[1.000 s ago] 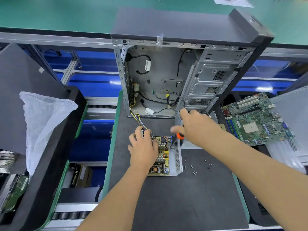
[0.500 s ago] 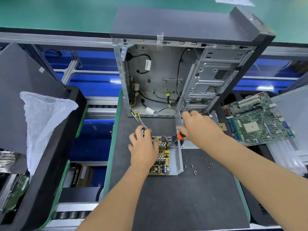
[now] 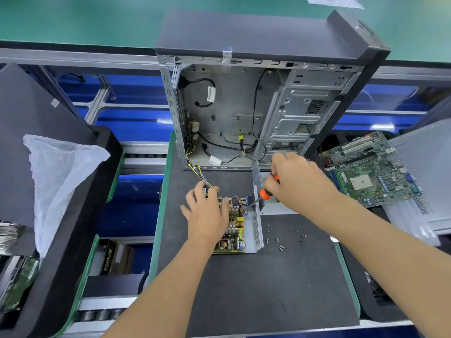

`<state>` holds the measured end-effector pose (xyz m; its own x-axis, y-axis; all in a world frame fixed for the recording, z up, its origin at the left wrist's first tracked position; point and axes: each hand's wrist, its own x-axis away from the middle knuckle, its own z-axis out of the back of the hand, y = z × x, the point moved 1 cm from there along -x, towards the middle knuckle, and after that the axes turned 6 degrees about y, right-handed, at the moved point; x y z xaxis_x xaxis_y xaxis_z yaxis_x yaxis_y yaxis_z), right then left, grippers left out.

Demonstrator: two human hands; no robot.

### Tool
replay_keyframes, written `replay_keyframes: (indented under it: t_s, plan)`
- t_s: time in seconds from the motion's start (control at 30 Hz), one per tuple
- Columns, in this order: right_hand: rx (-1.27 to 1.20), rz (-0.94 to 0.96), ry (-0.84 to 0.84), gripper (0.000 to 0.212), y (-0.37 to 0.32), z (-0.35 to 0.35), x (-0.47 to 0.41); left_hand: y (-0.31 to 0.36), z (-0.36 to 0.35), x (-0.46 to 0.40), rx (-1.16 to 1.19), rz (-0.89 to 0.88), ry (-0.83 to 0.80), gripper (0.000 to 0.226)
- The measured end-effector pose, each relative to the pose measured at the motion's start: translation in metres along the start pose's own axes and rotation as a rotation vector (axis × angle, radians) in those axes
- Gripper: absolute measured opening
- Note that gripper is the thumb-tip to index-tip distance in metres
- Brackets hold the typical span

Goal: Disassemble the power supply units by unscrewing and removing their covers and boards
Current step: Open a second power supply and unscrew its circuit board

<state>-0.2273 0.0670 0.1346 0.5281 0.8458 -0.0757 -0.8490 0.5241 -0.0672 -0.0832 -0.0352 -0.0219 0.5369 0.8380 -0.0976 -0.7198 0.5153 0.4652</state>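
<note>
PSU (image 3: 240,225) sits open on the dark mat of the bench (image 3: 268,289), just in front of the upright PC case (image 3: 256,113), cover off, yellow board (image 3: 234,236) exposed inside the metal shell. Shell's perforated side wall (image 3: 257,228) stands upright on the right edge of the PSU. Left hand (image 3: 207,215) rests flat on the left half of the PSU, over the board; fingers (image 3: 202,191) are spread and mostly straight, fingertips at the wire bundle (image 3: 199,173) that runs from the PSU's far end up into the case. Can't tell if any wire is actually pinched. Right hand (image 3: 299,181) is just right of the PSU's far corner, fingers curled tight around an orange-handled screwdriver (image 3: 267,190); shaft angles down-left over the side wall, tip down at the board's far right corner. Contact with a screw: too small to tell. Loose screws (image 3: 280,237) scattered on the mat just right of the PSU. Further right of the PSU, off the mat: a green motherboard (image 3: 366,167) lying tilted, touching a grey metal panel (image 3: 424,172). Well left of the PSU: a black bin (image 3: 73,215) with a clear plastic bag (image 3: 56,176) draped in it.
</note>
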Motion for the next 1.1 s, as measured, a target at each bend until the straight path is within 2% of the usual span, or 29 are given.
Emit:
replay_keyframes:
  t_s: [0.07, 0.2, 0.3, 0.5, 0.77, 0.87, 0.97, 1.1]
  plan:
    - [-0.061, -0.044, 0.029, 0.021, 0.005, 0.005, 0.002, 0.000, 0.003, 0.002, 0.018, -0.050, 0.038, 0.036]
    - [-0.212, -0.165, 0.042, 0.019, 0.023, 0.011, 0.007, 0.003, 0.010, 0.010, -0.001, -0.310, 0.137, 0.052]
    - [-0.303, -0.248, 0.033, 0.019, 0.034, 0.011, 0.013, 0.004, 0.012, 0.013, -0.020, -0.401, 0.168, 0.046]
    - [-0.426, -0.390, 0.005, 0.018, 0.053, 0.008, 0.027, 0.005, 0.012, 0.015, 0.013, -0.451, 0.192, 0.015]
    - [-0.516, -0.452, -0.018, 0.018, 0.065, 0.004, 0.048, 0.012, 0.018, 0.024, 0.051, -0.426, 0.061, 0.007]
    - [-0.552, -0.476, -0.037, 0.019, 0.071, 0.003, 0.055, 0.016, 0.021, 0.029, 0.025, -0.433, 0.044, 0.011]
    - [-0.585, -0.493, -0.042, 0.018, 0.077, 0.001, 0.064, 0.020, 0.023, 0.034, 0.013, -0.438, 0.044, 0.028]
    - [-0.672, -0.569, 0.034, 0.015, 0.090, -0.006, 0.079, 0.025, 0.023, 0.040, 0.037, -0.436, 0.029, 0.039]
